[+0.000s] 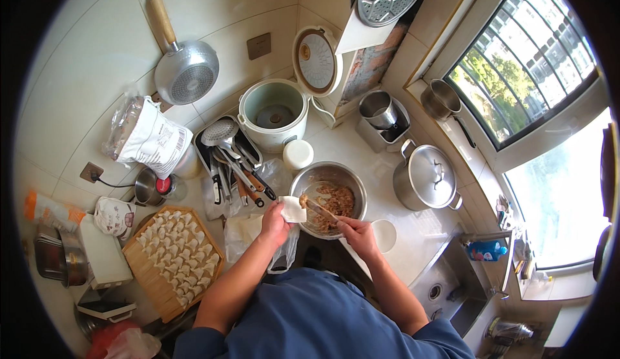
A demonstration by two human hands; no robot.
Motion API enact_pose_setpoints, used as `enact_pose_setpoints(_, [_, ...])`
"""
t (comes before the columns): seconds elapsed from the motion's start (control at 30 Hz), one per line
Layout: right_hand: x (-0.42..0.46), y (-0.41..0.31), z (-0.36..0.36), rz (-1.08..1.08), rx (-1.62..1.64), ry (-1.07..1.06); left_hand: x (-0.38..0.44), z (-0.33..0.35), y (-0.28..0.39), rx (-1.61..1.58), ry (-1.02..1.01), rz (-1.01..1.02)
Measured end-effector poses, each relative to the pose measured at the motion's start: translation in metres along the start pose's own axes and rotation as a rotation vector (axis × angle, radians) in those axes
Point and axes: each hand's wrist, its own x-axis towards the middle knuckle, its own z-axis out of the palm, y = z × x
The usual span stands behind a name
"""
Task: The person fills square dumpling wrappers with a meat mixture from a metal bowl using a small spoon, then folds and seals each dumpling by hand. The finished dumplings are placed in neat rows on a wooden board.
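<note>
My left hand (275, 226) holds a square dough wrapper (293, 209) at the near left rim of a steel mixing bowl (357, 179). Between the fingers of my right hand (359, 237) is a flat spreading utensil (321, 210), its tip carrying a dab of filling (303, 201) at the wrapper's right edge. Minced meat filling (336, 198) covers part of the bowl's bottom. More wrappers (249, 228) lie in a plastic bag just below my left hand. Rows of folded dumplings (181, 252) sit on a wooden board (154, 288) to the left.
A small white bowl (385, 236) stands close to my right forearm. Beyond the mixing bowl are a white lidded jar (298, 154), a utensil tray (206, 154) and an open rice cooker (256, 129). To the right are a lidded steel pot (426, 179) and the sink (448, 274).
</note>
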Motion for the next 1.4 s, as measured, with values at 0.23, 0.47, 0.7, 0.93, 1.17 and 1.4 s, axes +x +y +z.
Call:
enact_pose_setpoints(0.23, [-0.017, 0.004, 0.012, -0.455, -0.407, 0.135, -0.013, 0.036, 0.002, -0.136, -0.041, -0.042])
enact_pose_setpoints(0.47, [-0.033, -0.007, 0.020, -0.774, -0.687, 0.275, -0.019, 0.036, 0.004, -0.333, 0.057, -0.043])
enact_pose_setpoints(0.7, [-0.043, -0.017, 0.030, -0.719, -0.556, 0.297, -0.019, 0.022, 0.011, -0.355, 0.004, 0.088])
enact_pose_setpoints(0.93, [-0.037, -0.015, 0.060, -0.702, -0.434, 0.317, -0.029, 0.024, 0.012, -0.471, -0.026, 0.117])
enact_pose_setpoints(1.17, [-0.045, -0.012, 0.067, -0.682, -0.380, 0.329, -0.036, 0.028, 0.011, -0.437, -0.015, 0.138])
enact_pose_setpoints(1.4, [-0.043, -0.006, 0.072, -0.781, -0.459, 0.355, -0.040, 0.051, 0.014, -0.397, -0.039, 0.134])
